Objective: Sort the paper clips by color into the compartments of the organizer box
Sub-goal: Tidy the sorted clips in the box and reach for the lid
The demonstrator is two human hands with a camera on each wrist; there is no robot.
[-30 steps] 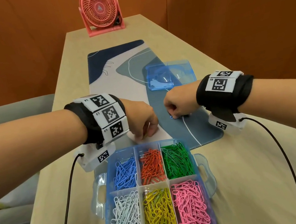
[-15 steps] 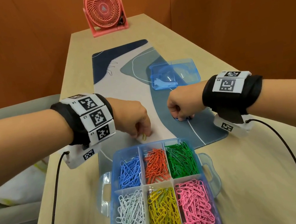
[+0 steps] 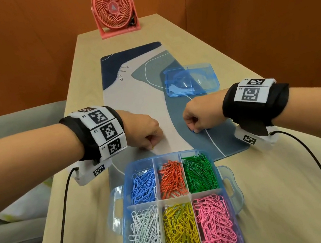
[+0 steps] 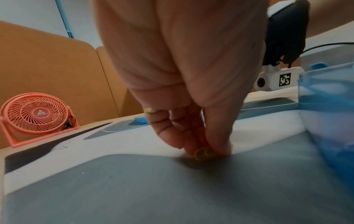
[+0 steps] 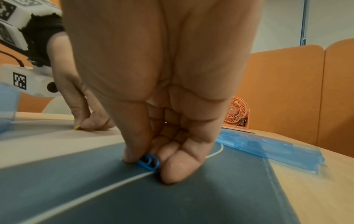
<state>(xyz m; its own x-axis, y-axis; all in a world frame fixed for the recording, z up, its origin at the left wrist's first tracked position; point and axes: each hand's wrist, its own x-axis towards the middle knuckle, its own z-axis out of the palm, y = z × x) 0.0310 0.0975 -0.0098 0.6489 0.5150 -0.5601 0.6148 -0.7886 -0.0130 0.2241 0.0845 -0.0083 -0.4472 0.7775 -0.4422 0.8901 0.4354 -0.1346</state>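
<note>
On mat (image 3: 140,95), left hand (image 3: 142,131) pinches yellow clip (image 4: 203,153), right hand (image 3: 200,115) blue clip (image 5: 149,161).

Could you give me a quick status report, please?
Left hand pinching yellow paper clip on mat. Right hand pinching blue paper clip. Nothing blocking organizer box.

The head view looks down the bench (image 3: 290,174) from above; both wrist views sit low, close behind the fingers, sharing the fan (image 3: 114,9).

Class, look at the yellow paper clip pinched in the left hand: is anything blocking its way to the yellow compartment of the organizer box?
Nothing visible: the small yellow paper clip has open mat, then the lidless orange compartment, before the yellow compartment.
</note>
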